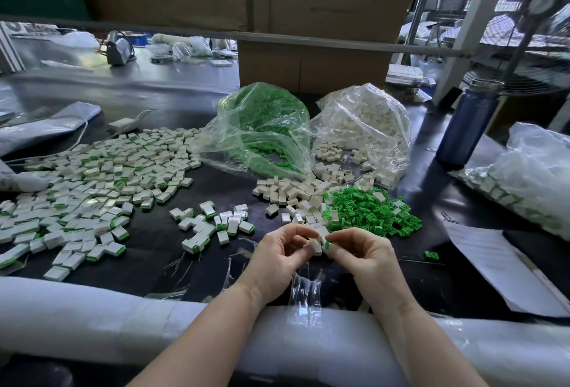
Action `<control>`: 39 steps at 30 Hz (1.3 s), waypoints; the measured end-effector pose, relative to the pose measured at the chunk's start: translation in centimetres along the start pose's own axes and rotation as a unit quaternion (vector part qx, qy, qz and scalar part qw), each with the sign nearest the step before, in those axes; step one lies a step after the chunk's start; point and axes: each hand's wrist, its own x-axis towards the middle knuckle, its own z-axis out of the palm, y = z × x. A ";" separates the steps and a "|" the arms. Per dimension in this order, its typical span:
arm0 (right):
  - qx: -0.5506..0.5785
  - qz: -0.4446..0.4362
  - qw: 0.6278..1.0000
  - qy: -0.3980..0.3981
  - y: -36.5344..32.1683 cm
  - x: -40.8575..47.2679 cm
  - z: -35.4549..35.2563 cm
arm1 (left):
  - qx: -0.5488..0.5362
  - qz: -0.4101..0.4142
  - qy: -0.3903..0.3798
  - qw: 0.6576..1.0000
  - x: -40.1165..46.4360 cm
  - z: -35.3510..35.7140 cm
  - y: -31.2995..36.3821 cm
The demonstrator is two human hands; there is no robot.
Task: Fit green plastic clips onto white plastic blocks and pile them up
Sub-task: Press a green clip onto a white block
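My left hand (pixel 279 255) pinches a white plastic block (pixel 316 247) just above the table's front edge. My right hand (pixel 359 255) pinches a small green clip (pixel 327 244) right beside that block, and the two parts touch. Just beyond my hands lie a heap of loose green clips (pixel 371 212) and a heap of bare white blocks (pixel 296 193). A broad pile of fitted blocks with green ends (pixel 92 180) covers the left of the dark table. A smaller cluster of fitted blocks (pixel 212 224) lies nearer my left hand.
Two open clear bags stand at the back, one of green clips (pixel 265 127), one of white blocks (pixel 364 127). A blue bottle (pixel 465 124) stands right, with a bag of fitted blocks (pixel 524 183) and paper sheets (pixel 499 266). A cardboard box (pixel 311 62) rises behind. White foam padding (pixel 92 315) lines the front edge.
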 end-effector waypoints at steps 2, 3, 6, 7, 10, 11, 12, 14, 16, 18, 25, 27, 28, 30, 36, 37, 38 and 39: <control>-0.009 0.000 1.000 0.008 0.1 0.0 -0.1 | 0.007 0.001 -0.006 1.000 0.0 0.0 0.0; -0.010 0.000 1.000 0.011 0.1 0.1 -0.1 | 0.009 0.002 -0.006 1.000 -0.1 0.0 0.1; -0.009 -0.001 1.000 0.016 0.1 0.1 -0.1 | -0.012 -0.002 0.002 1.000 -0.1 0.0 0.2; -0.010 -0.002 1.000 0.016 0.1 0.1 -0.1 | -0.022 -0.004 0.003 1.000 -0.1 0.0 0.2; -0.004 -0.002 1.000 0.016 0.1 0.1 -0.1 | -0.038 -0.006 0.000 0.999 -0.1 0.0 0.2; -0.001 0.000 1.000 0.016 0.1 0.1 0.0 | -0.036 -0.004 0.000 0.999 -0.1 0.0 0.2; 0.001 0.002 1.000 0.015 0.1 0.1 0.0 | -0.033 -0.002 0.003 0.999 -0.1 0.0 0.2; 0.000 0.004 1.000 0.013 0.1 0.1 0.0 | -0.024 0.002 0.015 1.000 0.0 -0.1 0.2; -0.009 -0.002 1.000 0.006 0.1 0.1 0.0 | -0.014 0.003 0.031 0.999 0.0 -0.3 0.1; -0.019 -0.011 1.000 -0.004 0.1 0.1 0.0 | -0.017 -0.001 0.041 0.999 0.0 -0.3 0.1; 0.001 -0.011 1.000 -0.027 -0.1 0.1 0.1 | -0.081 -0.034 0.011 0.996 0.0 -0.3 0.3; -0.003 -0.012 1.000 -0.021 -0.1 0.1 0.1 | -0.079 -0.039 0.001 0.996 -0.1 -0.3 0.3; -0.006 -0.013 1.000 -0.017 -0.1 0.1 0.1 | -0.078 -0.041 -0.002 0.996 -0.1 -0.2 0.3; -0.009 -0.013 1.000 -0.012 -0.2 0.0 0.1 | -0.071 -0.043 -0.004 0.997 -0.1 -0.1 0.4; -0.034 -0.026 0.999 -0.028 -0.4 -0.2 0.2 | -0.054 -0.044 -0.005 0.998 -0.1 -0.1 0.5; -0.037 -0.025 0.999 -0.030 -0.4 -0.2 0.2 | -0.050 -0.045 -0.008 0.998 -0.1 -0.1 0.5; -0.040 -0.022 0.998 -0.031 -0.4 -0.2 0.3 | -0.044 -0.046 -0.009 0.998 -0.1 -0.1 0.5; -0.041 -0.018 0.998 -0.032 -0.4 -0.2 0.3 | -0.037 -0.045 -0.010 0.998 -0.1 -0.1 0.5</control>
